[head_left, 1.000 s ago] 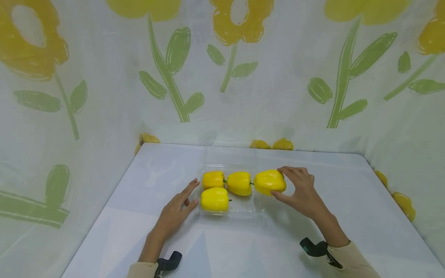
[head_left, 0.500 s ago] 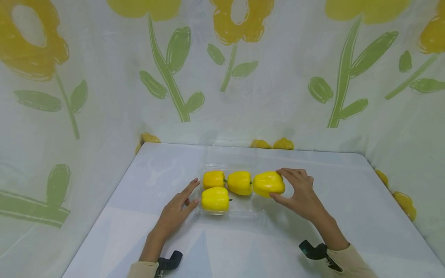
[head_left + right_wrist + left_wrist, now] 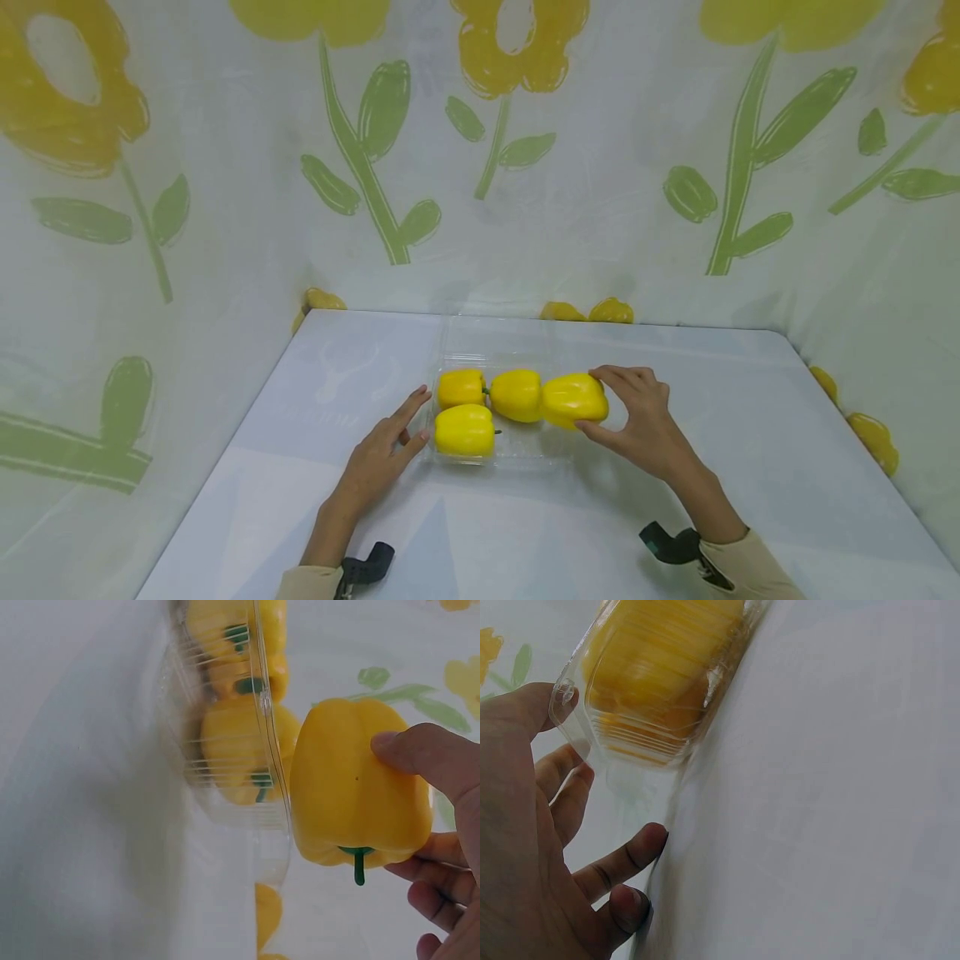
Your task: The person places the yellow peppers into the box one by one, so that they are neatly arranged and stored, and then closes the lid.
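A clear plastic clamshell box [image 3: 528, 450] lies on the table with its lid [image 3: 495, 336] folded back. Inside sit three yellow bell peppers: one at the back left [image 3: 461, 388], one at the back middle [image 3: 516, 395] and one at the front left [image 3: 464, 431]. My right hand [image 3: 648, 425] pinches a fourth yellow bell pepper [image 3: 360, 780] between thumb and fingers, above the box's right side. Its green stem points away from the box in the head view. At the box's left edge my left hand [image 3: 378, 458] rests, fingers spread, thumb touching the rim in the left wrist view.
A white table [image 3: 750, 467] with faint pale-blue triangles carries the box. Behind it and at both sides hangs a white curtain [image 3: 585, 208] printed with yellow flowers and green leaves. Dark wrist-camera mounts sit at the left cuff [image 3: 366, 564] and the right cuff [image 3: 670, 543].
My right hand has moved a little left and slightly nearer with its bell pepper, which now overlaps the back-middle bell pepper in the head view. The left hand has stayed in place.
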The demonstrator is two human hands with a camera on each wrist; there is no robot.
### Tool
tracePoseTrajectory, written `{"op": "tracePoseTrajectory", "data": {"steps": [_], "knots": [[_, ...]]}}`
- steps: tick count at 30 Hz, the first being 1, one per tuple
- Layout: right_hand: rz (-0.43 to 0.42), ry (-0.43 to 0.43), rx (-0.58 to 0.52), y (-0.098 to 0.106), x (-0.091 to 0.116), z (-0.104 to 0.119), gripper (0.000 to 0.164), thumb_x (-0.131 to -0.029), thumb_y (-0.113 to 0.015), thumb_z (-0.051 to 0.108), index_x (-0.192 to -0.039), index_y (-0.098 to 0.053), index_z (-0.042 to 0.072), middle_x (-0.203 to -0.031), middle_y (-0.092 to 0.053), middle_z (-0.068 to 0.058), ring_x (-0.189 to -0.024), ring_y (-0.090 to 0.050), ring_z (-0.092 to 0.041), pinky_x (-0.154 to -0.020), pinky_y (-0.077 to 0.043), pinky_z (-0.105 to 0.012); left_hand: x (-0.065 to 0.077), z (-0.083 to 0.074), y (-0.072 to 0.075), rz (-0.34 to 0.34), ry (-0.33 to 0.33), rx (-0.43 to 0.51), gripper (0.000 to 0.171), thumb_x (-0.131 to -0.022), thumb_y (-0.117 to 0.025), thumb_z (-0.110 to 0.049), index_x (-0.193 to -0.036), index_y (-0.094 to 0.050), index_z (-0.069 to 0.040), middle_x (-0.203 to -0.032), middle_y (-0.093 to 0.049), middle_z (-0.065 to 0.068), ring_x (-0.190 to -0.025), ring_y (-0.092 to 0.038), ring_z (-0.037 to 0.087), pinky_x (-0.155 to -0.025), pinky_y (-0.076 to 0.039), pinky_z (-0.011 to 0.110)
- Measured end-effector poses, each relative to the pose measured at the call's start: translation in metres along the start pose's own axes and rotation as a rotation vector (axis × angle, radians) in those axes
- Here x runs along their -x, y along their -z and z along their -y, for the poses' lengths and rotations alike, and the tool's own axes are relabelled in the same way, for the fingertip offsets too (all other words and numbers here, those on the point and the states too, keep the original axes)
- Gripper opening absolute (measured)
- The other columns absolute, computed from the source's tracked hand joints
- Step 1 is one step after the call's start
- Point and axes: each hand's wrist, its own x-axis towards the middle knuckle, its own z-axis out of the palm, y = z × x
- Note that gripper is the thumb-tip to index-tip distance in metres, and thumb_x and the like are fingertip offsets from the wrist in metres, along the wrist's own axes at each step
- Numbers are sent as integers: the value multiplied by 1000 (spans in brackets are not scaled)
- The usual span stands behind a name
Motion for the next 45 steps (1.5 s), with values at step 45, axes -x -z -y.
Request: {"op": "tracePoseTrajectory", "data": {"steps": [45], "knots": [[65,31,-66,-24,0,27,68,-71,-92,34,-129,-63,12,-129,-61,-6,-113,-43,-23,-80,-24,-45,-1,-1,1,2,-1,8,60,-101,-48,-57,-156,-30,-43,-155,-33,-26,-78,-45,11,-59,-36,29]]}}
